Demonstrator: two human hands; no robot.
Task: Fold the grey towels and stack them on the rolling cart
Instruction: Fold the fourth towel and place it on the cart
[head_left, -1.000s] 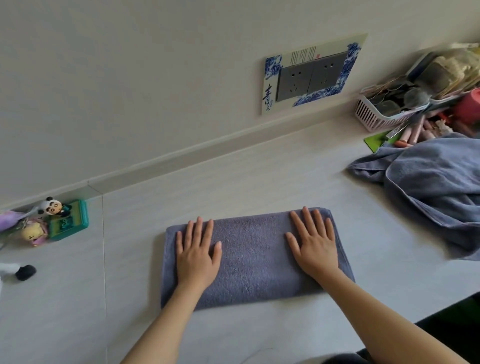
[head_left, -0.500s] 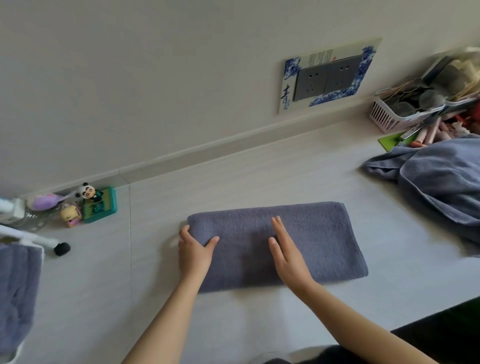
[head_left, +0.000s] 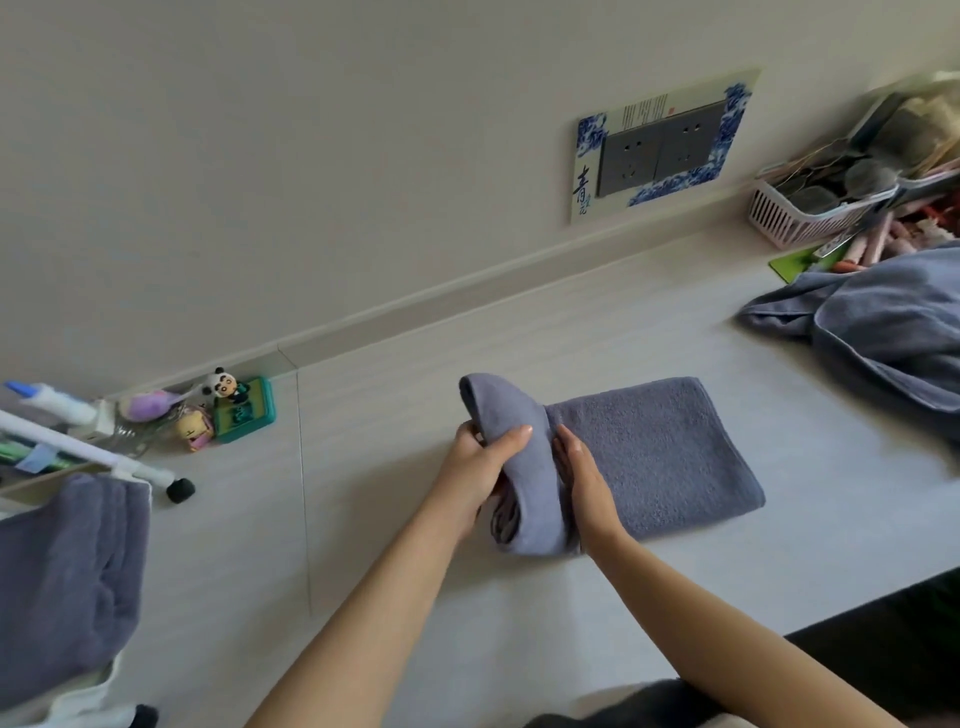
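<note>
Since 0.5 s ago: towel (head_left: 654, 447) left end lifted, folded over | left hand (head_left: 480, 462) grips fold | right hand (head_left: 584, 478) flat, fingers straight, pressing towel on surface (head_left: 415, 597)

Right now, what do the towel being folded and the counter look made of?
Towel: soft terry cloth, likely cotton; looped nap, bends limply in the left hand. Counter: smooth, matte, pale; faint streaks and a seam suggest laminate or stone, unclear which.
</note>
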